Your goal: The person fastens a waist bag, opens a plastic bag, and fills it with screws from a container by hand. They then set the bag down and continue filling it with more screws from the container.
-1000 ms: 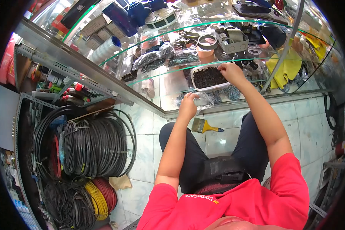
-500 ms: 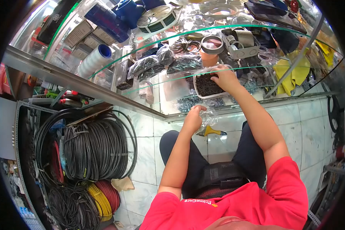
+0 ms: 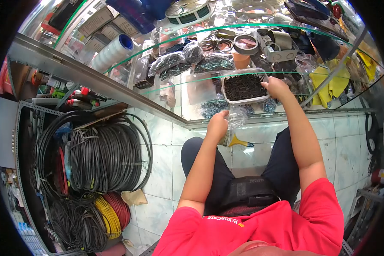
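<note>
A translucent plastic tub (image 3: 227,99) full of dark screws (image 3: 245,87) sits on the lower glass shelf in front of me. My right hand (image 3: 278,88) is at the tub's right edge, its fingers closed on the rim. My left hand (image 3: 218,124), closer to me and below the tub, is closed on a crumpled clear plastic bag (image 3: 236,118). Just under the bag shows a paintbrush (image 3: 240,141) with a yellow part. Small bags of bluish-grey pieces (image 3: 215,109) lie by the tub's near side.
Behind the tub stand bagged black parts (image 3: 213,63), a grey ring (image 3: 245,44) and a grey box (image 3: 281,51). Yellow gloves (image 3: 328,83) lie to the right. A metal-edged glass counter (image 3: 115,91) crosses the left. Large coils of black cable (image 3: 106,158) sit on the left floor.
My right hand has moved from over the screws to the tub's right edge. The left hand still has the bag. The whole view has shifted slightly.
</note>
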`<state>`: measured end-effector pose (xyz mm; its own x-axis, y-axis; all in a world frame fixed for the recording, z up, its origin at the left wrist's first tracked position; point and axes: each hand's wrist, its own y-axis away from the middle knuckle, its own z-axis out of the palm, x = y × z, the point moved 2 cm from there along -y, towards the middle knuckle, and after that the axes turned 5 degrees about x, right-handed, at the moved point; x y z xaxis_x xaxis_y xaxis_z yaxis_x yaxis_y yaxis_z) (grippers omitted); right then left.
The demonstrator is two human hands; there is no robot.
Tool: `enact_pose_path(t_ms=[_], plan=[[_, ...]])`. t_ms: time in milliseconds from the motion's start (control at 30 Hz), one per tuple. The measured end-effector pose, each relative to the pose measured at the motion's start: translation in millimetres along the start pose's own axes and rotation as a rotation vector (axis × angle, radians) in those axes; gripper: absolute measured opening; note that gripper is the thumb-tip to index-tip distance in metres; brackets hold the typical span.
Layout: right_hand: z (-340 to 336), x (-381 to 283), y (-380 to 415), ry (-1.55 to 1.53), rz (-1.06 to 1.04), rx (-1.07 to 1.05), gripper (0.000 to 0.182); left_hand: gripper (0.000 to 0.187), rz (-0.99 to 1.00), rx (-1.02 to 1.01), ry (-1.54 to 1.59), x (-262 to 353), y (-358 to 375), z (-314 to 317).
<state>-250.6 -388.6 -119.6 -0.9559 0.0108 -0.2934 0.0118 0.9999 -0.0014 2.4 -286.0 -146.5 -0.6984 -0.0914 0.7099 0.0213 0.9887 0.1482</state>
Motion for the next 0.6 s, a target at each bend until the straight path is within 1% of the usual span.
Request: enact_pose_path(t_ms=[67, 133, 200, 233, 267, 333, 367, 400, 433, 467, 500, 533, 567, 600], plan=[[0, -3, 2, -0.150, 0.155, -0.168, 0.038, 0.042, 0.007, -0.012, -0.001, -4, -1, 4], [-1, -3, 9, -0.201, 0.139, -0.146, 0.037, 0.039, 0.019, -0.019, -0.002, -12, -4, 10], [-1, -1, 15, -0.365, 0.150, -0.075, 0.037, 0.039, 0.029, -0.007, 0.014, -17, -4, 11], [3, 4, 15, -0.455, 0.119, -0.076, 0.033, 0.039, 0.034, 0.008, 0.032, -16, -5, 9], [6, 7, 16, -0.454, 0.118, -0.068, 0.033, 0.039, 0.042, 0.011, 0.032, -16, -4, 8], [16, 13, 18, -0.634, 0.143, -0.123, 0.030, 0.041, -0.013, 0.022, 0.098, -16, -2, 5], [21, 17, 20, -0.731, 0.113, -0.132, 0.028, 0.041, -0.011, 0.024, 0.099, -18, -3, 5], [16, 15, 24, -0.731, 0.111, -0.129, 0.028, 0.048, 0.042, 0.054, 0.177, -18, -4, 3], [13, 15, 30, -0.798, 0.137, -0.224, 0.028, 0.055, 0.095, 0.083, 0.255, -17, -4, 3], [12, 14, 35, -0.863, 0.164, -0.320, 0.028, 0.055, 0.098, 0.083, 0.255, -18, -4, 4], [12, 12, 40, -0.884, 0.152, -0.362, 0.027, 0.061, 0.157, 0.139, 0.362, -2, 3, -4], [14, 9, 44, -0.883, 0.153, -0.359, 0.027, 0.067, 0.215, 0.195, 0.469, 10, 9, -11], [18, 4, 48, -0.936, 0.153, -0.395, 0.027, 0.067, 0.219, 0.193, 0.470, 17, 12, -15], [22, -1, 51, -0.990, 0.154, -0.430, 0.027, 0.069, 0.284, 0.235, 0.457, 22, 14, -18]])
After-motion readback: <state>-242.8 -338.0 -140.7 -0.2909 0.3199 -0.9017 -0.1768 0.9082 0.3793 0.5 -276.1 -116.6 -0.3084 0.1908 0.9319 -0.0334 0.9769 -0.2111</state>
